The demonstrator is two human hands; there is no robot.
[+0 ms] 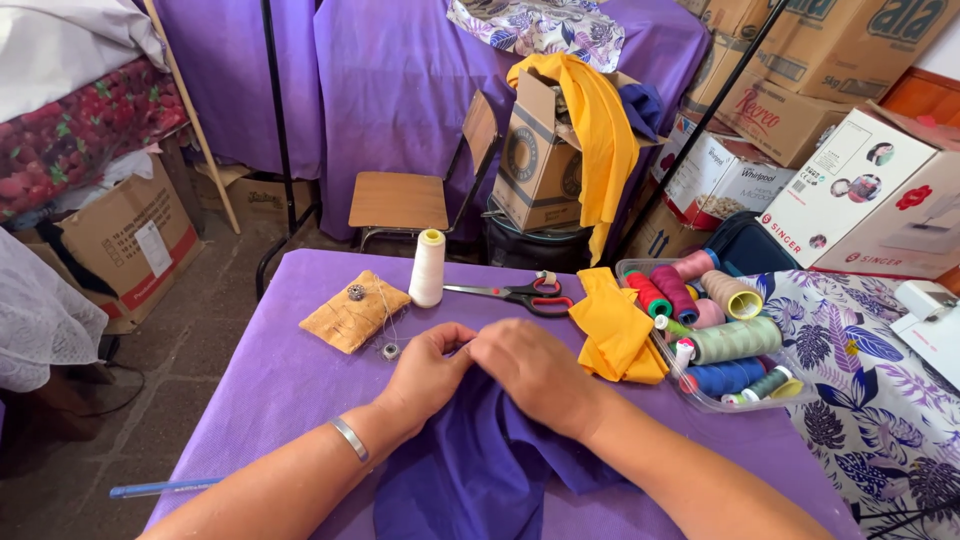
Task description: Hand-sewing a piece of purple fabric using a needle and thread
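A: Purple cloth [480, 460], bunched up, lies nearest the camera on the purple table [260, 400], under both hands.

B: Grip?

A: Left hand [428, 368] w/ fingers curled together, pinching the cloth's top edge; silver bracelet [350, 438] on that wrist. Right hand [535, 370] lies knuckles-up on the cloth, fingertips meeting the left's. Looks closed on the fabric, but the pads are hidden.

B: Near them?

A: Blue pen [165, 488] at the table's near left edge. Just beyond the left hand, a small metal bobbin [390, 351], then a tan pincushion [354, 311] w/ a button on top. Right of the right hand, folded yellow fabric [615, 325], touching a clear tray [700, 395] of thread spools in red, pink, green, blue.

B: Further back?

A: White thread cone [428, 267] upright, red-handled scissors [520, 294] lying flat beside it. Floral cloth [880, 400] covers the table's right side. Behind the table: wooden chair [400, 200], open cardboard box [540, 160] w/ a yellow garment [605, 140] draped over it, more boxes stacked at right, purple drape [400, 80] at the back.
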